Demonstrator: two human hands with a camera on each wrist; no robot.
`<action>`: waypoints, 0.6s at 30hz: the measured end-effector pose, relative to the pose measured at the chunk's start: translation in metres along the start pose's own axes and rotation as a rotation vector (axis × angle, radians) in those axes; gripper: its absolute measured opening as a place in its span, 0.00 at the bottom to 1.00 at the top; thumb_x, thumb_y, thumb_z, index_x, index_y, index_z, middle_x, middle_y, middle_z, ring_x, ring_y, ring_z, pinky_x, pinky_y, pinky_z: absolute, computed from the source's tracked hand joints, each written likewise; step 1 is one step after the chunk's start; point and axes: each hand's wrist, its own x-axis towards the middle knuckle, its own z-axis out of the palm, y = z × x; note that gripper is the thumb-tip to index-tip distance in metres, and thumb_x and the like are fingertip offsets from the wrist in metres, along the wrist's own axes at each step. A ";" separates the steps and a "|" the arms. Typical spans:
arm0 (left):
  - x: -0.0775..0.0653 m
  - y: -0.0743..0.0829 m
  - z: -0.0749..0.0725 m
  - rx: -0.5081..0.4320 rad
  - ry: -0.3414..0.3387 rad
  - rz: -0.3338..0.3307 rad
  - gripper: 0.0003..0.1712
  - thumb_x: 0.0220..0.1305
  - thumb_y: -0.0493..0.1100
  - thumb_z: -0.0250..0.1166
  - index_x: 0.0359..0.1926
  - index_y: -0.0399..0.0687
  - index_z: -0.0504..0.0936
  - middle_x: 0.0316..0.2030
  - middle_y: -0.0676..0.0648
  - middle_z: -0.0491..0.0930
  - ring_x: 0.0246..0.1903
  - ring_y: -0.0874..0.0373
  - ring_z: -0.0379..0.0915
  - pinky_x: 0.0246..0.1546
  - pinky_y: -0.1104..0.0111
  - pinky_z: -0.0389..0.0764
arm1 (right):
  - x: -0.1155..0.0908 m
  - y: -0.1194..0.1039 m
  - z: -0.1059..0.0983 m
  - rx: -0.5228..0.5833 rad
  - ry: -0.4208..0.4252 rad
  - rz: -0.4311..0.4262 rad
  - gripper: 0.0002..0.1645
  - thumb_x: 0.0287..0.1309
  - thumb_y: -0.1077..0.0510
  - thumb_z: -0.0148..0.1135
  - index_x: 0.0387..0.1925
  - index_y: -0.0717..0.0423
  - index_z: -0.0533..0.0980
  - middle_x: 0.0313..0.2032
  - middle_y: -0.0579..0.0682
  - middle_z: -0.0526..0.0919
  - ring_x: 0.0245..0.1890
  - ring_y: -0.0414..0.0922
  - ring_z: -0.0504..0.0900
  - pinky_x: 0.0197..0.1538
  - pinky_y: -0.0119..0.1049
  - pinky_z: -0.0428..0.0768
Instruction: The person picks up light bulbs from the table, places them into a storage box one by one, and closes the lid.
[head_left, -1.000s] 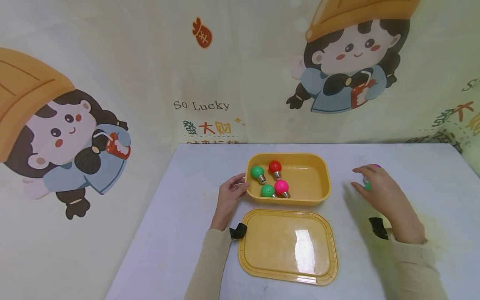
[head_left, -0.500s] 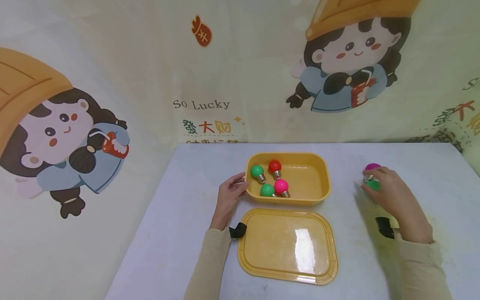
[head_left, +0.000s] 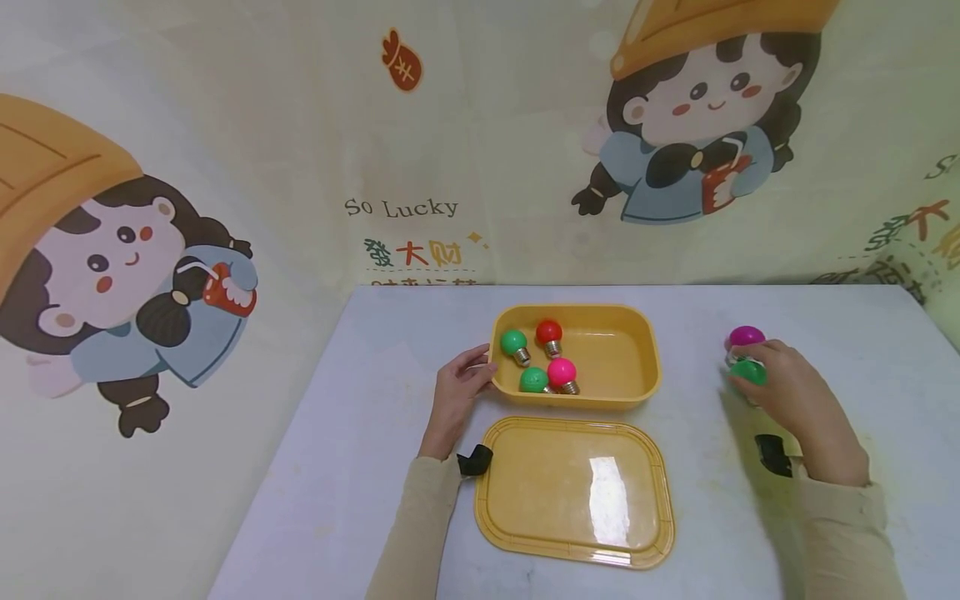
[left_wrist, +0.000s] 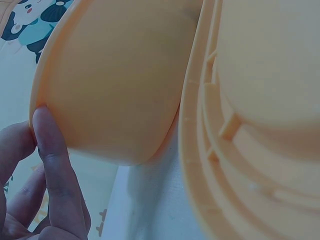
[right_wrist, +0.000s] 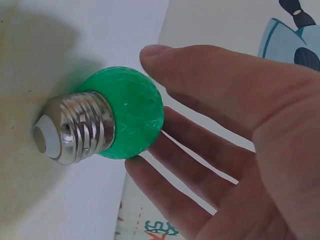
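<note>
My left hand pinches the left rim of a yellow plastic box; in the left wrist view its thumb lies against the box wall. Inside the box lie two green light bulbs, a red light bulb and a pink light bulb, all with metal screw bases. On the right, my right hand has its thumb and fingers around the globe of another green light bulb, whose screw base points away from the palm. Just behind it is a purple light bulb, partly covered by the hand.
In front of the box lies a yellow lid on the white table. A printed cloth with cartoon figures hangs behind the table and along its left side.
My right hand has moved right and lower onto the green light bulb, its fingers drawing in around the globe. The left hand keeps its hold on the box rim.
</note>
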 end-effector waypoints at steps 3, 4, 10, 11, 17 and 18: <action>0.000 0.001 0.000 -0.001 -0.002 -0.002 0.24 0.63 0.37 0.69 0.60 0.41 0.79 0.52 0.36 0.76 0.40 0.58 0.79 0.36 0.74 0.84 | 0.000 0.002 0.000 0.004 -0.003 -0.008 0.24 0.51 0.65 0.71 0.49 0.74 0.76 0.47 0.77 0.73 0.47 0.72 0.71 0.52 0.73 0.70; 0.000 0.001 0.000 0.001 -0.002 -0.003 0.24 0.63 0.37 0.70 0.60 0.41 0.79 0.52 0.36 0.76 0.40 0.58 0.79 0.36 0.74 0.84 | 0.000 0.003 0.001 0.002 -0.003 -0.011 0.25 0.51 0.66 0.71 0.49 0.75 0.75 0.47 0.78 0.73 0.47 0.72 0.71 0.52 0.73 0.70; 0.001 0.000 -0.001 0.014 0.001 -0.008 0.25 0.62 0.39 0.70 0.60 0.42 0.80 0.51 0.37 0.76 0.40 0.59 0.79 0.36 0.74 0.84 | 0.001 0.008 0.001 -0.019 -0.003 -0.038 0.26 0.49 0.67 0.72 0.48 0.78 0.74 0.45 0.79 0.74 0.45 0.73 0.73 0.51 0.71 0.71; 0.001 0.000 -0.001 0.014 0.000 -0.009 0.25 0.62 0.39 0.71 0.60 0.42 0.80 0.51 0.37 0.76 0.40 0.60 0.79 0.36 0.74 0.84 | 0.001 0.009 0.001 -0.023 -0.001 -0.046 0.26 0.49 0.67 0.72 0.48 0.78 0.74 0.45 0.79 0.74 0.45 0.73 0.73 0.50 0.71 0.71; 0.001 0.001 -0.001 -0.008 0.000 -0.020 0.26 0.63 0.37 0.70 0.62 0.40 0.78 0.53 0.37 0.76 0.39 0.61 0.79 0.36 0.73 0.84 | 0.001 0.010 0.001 -0.031 -0.001 -0.047 0.25 0.51 0.66 0.71 0.47 0.78 0.75 0.45 0.79 0.74 0.45 0.75 0.72 0.50 0.72 0.71; 0.001 0.000 -0.001 -0.011 0.000 -0.021 0.26 0.63 0.36 0.69 0.62 0.40 0.77 0.53 0.37 0.76 0.40 0.61 0.79 0.36 0.73 0.84 | 0.001 0.009 0.000 -0.028 -0.003 -0.042 0.25 0.50 0.66 0.71 0.47 0.78 0.75 0.45 0.79 0.74 0.45 0.75 0.72 0.51 0.72 0.71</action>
